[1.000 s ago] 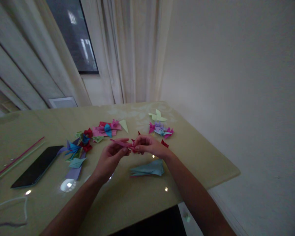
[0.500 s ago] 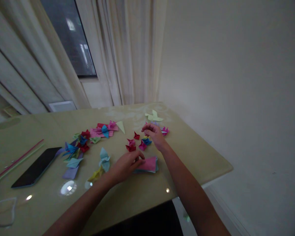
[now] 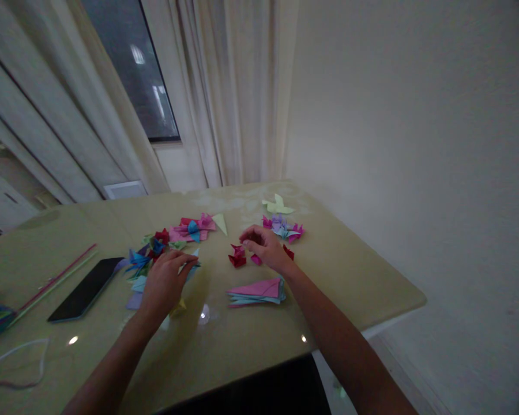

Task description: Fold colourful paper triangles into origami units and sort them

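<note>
My left hand (image 3: 166, 279) is over the left-middle of the table, thumb and fingers pinched together. A small dark blue bit shows at its fingertips, too small to make out. Just beyond the fingertips lies a light blue folded paper (image 3: 192, 271), partly covered, and a yellow folded paper (image 3: 178, 307) lies below the wrist. My right hand (image 3: 263, 248) hovers above small folded paper pieces with thumb and fingers curled together; what they hold, if anything, is hidden. Red and pink origami pieces (image 3: 237, 259) sit by its fingertips. Another red piece (image 3: 288, 252) peeks out beside the wrist.
A stack of pink and light blue folded papers (image 3: 257, 291) lies near the front. Left are a colourful origami pile (image 3: 155, 246), a phone (image 3: 86, 291) and thin sticks (image 3: 60, 276). Farther back are pink papers (image 3: 203, 227), purple-pink origami (image 3: 281, 225) and a pale green piece (image 3: 278, 204).
My left hand has left the paper stack and moved left over the light blue folded paper. My right hand has come slightly left and nearer. A red piece now shows right of it. The view has shifted slightly.
</note>
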Demonstrator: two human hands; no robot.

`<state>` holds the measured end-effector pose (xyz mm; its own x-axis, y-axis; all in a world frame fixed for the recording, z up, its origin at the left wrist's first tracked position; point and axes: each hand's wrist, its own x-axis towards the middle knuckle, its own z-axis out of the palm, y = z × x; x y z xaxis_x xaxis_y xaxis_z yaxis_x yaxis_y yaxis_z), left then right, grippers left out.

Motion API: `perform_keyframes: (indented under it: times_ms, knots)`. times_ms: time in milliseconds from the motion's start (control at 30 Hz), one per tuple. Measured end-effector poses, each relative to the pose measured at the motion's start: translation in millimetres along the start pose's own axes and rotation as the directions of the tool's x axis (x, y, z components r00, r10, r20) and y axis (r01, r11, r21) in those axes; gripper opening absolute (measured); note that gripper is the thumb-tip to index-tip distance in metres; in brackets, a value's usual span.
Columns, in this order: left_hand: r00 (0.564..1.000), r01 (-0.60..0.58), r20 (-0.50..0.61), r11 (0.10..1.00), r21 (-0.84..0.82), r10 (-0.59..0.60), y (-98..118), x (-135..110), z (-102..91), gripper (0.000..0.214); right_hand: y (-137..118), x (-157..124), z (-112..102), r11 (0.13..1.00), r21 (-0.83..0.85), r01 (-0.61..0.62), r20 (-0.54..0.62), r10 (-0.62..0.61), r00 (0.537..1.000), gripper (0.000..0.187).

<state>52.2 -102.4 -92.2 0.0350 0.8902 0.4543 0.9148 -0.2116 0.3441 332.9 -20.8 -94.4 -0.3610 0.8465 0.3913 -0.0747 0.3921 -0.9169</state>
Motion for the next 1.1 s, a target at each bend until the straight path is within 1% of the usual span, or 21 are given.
perform_keyframes:
  times_ms: [67, 100, 167, 233, 300, 400, 467, 567, 633, 667, 700, 733, 767, 800, 833, 867, 933, 967, 1033, 1100]
  knots:
    - [0.995, -0.008, -0.098, 0.992, -0.123, -0.005, 18.6, 12.7, -3.5, 0.034, -3.7, -4.5, 8.2, 0.999, -0.045, -0.007, 0.070, 0.011, 0.997, 0.030]
    - [0.992, -0.017, -0.126, 0.980, -0.197, -0.008, 29.8, 18.8, -4.7, 0.033, -5.6, -6.5, 12.1, 0.999, -0.045, -0.011, 0.101, 0.015, 0.995, 0.038]
    - [0.993, -0.041, -0.118, 0.934, -0.354, -0.001, 51.8, 29.7, -4.7, 0.030, -8.9, -9.1, 17.7, 1.000, -0.025, -0.004, 0.137, 0.007, 0.991, 0.049]
    - [0.998, -0.040, -0.056, 0.873, -0.486, 0.014, 69.0, 38.7, -1.5, 0.029, -10.5, -9.5, 18.7, 0.999, -0.034, 0.028, 0.130, -0.023, 0.991, 0.045]
    - [1.000, -0.022, 0.000, 0.825, -0.565, 0.027, 79.9, 45.2, 3.9, 0.028, -10.5, -8.1, 14.6, 0.993, -0.086, 0.076, 0.092, -0.068, 0.993, 0.037]
    - [0.999, -0.013, 0.034, 0.795, -0.606, 0.041, 88.1, 49.3, 11.3, 0.027, -7.9, -5.2, 3.8, 0.981, -0.146, 0.129, 0.051, -0.123, 0.991, 0.033]
    - [0.997, -0.014, 0.047, 0.785, -0.620, 0.055, 90.1, 47.8, 12.7, 0.029, -5.2, -3.8, -2.6, 0.981, -0.147, 0.130, 0.052, -0.124, 0.991, 0.032]
    - [0.998, -0.034, 0.021, 0.799, -0.600, 0.059, 83.2, 37.4, 7.8, 0.037, -0.2, -1.4, -9.7, 0.985, -0.136, 0.107, 0.070, -0.098, 0.993, 0.031]
    - [1.000, -0.018, -0.006, 0.846, -0.532, 0.017, 66.9, 23.2, 1.5, 0.043, 3.5, 1.8, -15.7, 0.981, -0.161, 0.109, 0.061, -0.100, 0.993, 0.029]
    - [1.000, 0.007, -0.007, 0.880, -0.475, -0.012, 54.9, 13.8, -1.7, 0.046, 5.2, 4.1, -20.3, 0.978, -0.176, 0.111, 0.034, -0.107, 0.994, 0.027]
    - [0.999, 0.052, 0.015, 0.919, -0.391, -0.050, 40.9, 3.1, -4.6, 0.049, 6.8, 6.6, -26.4, 0.977, -0.186, 0.108, -0.010, -0.111, 0.994, 0.027]
    - [0.997, 0.075, 0.043, 0.957, -0.280, -0.066, 25.7, -8.5, -6.9, 0.052, 8.0, 9.1, -34.3, 0.976, -0.194, 0.095, -0.071, -0.110, 0.991, 0.027]
    - [0.996, 0.071, 0.069, 0.984, -0.160, -0.061, 10.4, -20.4, -8.6, 0.056, 8.7, 11.4, -44.1, 0.976, -0.202, 0.076, -0.149, -0.108, 0.983, 0.028]
    - [0.995, 0.072, 0.079, 0.996, -0.050, -0.068, -4.1, -32.1, -9.5, 0.062, 8.7, 13.0, -55.7, 0.974, -0.221, 0.053, -0.243, -0.108, 0.964, 0.030]
    - [0.991, 0.093, 0.097, 0.995, 0.026, -0.096, -16.9, -42.8, -9.5, 0.064, 8.0, 13.7, -68.7, 0.966, -0.256, 0.024, -0.341, -0.113, 0.933, 0.031]
    - [0.984, 0.109, 0.135, 0.993, 0.046, -0.114, -27.4, -52.0, -8.8, 0.062, 6.7, 13.2, -82.7, 0.954, -0.298, -0.013, -0.438, -0.125, 0.890, 0.033]
    - [0.968, 0.134, 0.213, 0.991, 0.003, -0.131, -40.6, -63.9, -5.2, 0.055, 2.7, 8.7, -110.7, 0.911, -0.391, -0.129, -0.599, -0.146, 0.788, 0.033]
    - [0.962, 0.145, 0.242, 0.989, -0.041, -0.131, -43.6, -66.4, -2.5, 0.051, 0.5, 4.9, -123.3, 0.875, -0.436, -0.211, -0.659, -0.151, 0.737, 0.031]
    - [0.959, 0.167, 0.252, 0.977, -0.133, -0.130, -43.7, -64.8, 3.4, 0.048, -2.7, -4.1, -143.2, 0.760, -0.502, -0.413, -0.741, -0.133, 0.658, 0.025]
    - [0.966, 0.186, 0.221, 0.954, -0.237, -0.133, -38.4, -57.0, 8.5, 0.050, -3.3, -13.3, -154.8, 0.596, -0.523, -0.610, -0.790, -0.068, 0.610, 0.021]
